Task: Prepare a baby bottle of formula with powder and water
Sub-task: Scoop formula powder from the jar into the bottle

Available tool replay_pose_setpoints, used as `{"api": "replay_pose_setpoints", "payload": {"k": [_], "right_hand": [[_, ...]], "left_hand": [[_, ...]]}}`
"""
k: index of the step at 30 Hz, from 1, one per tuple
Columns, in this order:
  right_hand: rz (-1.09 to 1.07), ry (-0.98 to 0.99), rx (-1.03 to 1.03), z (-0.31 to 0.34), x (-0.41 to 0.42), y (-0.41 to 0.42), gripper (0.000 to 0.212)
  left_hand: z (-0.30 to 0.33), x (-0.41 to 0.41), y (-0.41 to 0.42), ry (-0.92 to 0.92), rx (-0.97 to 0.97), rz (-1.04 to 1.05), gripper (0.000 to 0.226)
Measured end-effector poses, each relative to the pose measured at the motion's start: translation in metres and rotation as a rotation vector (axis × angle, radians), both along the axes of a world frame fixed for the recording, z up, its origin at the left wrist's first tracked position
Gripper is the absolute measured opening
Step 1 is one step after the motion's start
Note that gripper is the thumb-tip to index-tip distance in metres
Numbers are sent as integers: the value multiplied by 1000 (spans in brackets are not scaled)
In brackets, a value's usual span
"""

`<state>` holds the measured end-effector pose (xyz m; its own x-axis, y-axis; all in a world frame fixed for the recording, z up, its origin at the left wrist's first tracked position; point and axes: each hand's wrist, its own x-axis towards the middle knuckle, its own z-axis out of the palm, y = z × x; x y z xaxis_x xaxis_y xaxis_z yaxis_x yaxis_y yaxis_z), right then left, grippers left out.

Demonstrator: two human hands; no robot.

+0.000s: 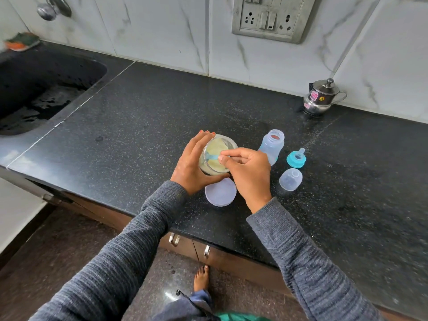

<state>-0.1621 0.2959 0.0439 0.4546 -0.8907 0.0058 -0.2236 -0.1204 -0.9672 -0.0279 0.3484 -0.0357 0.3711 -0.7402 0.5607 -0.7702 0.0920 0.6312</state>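
My left hand (190, 163) is wrapped around a clear jar (216, 148) of pale yellow powder, tilted towards me on the black counter. My right hand (247, 172) pinches the handle of a blue scoop (212, 157) whose bowl is down in the powder. The jar's round lid (220, 193) lies flat just in front of the jar. To the right stands the open, translucent baby bottle (272, 145). The teal ring with its teat (296, 158) and the clear bottle cap (290, 179) sit beside the bottle.
A small steel pot with a lid (320, 98) stands at the back right against the tiled wall. A dark sink (39, 93) lies at the left, with a sponge (22, 41) behind it. A socket panel (271, 17) is on the wall.
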Motion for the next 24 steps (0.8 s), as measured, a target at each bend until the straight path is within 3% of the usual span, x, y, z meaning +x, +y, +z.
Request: {"api": "replay_pose_setpoints", "payload": {"k": [4,13,24], "right_hand": [[-10,-96,202,0,-5,-4,10],[-25,-102,337,-8,-11,-9,9],[-84,3,116,-15,-11,-12,8]], "left_hand": [[0,3,5,13,45,31,96],[-1,10,11,25,107,76,100],[1,10,14,66,179,108,106]]}}
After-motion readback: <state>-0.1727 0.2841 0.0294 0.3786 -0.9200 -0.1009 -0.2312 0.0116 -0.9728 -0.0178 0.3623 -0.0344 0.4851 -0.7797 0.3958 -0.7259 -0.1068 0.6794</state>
